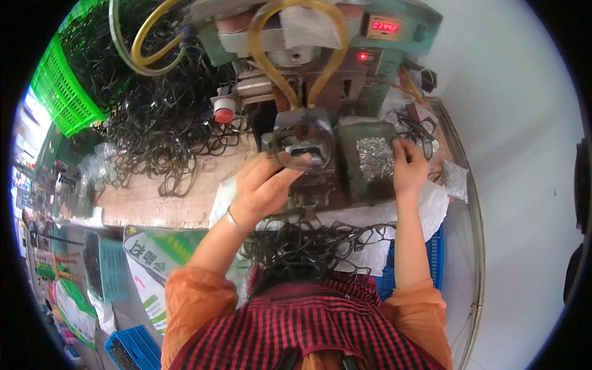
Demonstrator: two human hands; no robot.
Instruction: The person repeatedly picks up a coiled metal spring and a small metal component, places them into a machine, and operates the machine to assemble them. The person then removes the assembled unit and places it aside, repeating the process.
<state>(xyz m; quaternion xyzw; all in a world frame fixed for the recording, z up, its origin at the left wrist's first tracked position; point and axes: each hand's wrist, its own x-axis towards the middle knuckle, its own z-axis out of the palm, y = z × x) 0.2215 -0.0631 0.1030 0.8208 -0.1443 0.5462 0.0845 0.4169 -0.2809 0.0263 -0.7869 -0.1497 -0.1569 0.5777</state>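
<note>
My left hand [262, 185] is closed on a black eyeglass frame [275, 139], its fingers reaching to the work spot of a green press machine [419, 24]. Motion blurs the held frame, and part of it merges with the dark machine parts behind. To the right, a dark shallow tray [353, 185] carries a heap of small shiny metal pieces [375, 157]. My right hand [410, 169] is at the right side of that heap, thumb and fingers pinched together. Whatever lies between those fingertips is too small to make out.
Tangled black eyeglass frames [179, 132] cover the table's left part, and more frames [308, 246] lie in my lap. A red push button [223, 115] sits left of the press. Yellow tubing [256, 49] loops in front. A bag of metal pieces [455, 180] lies near the wall.
</note>
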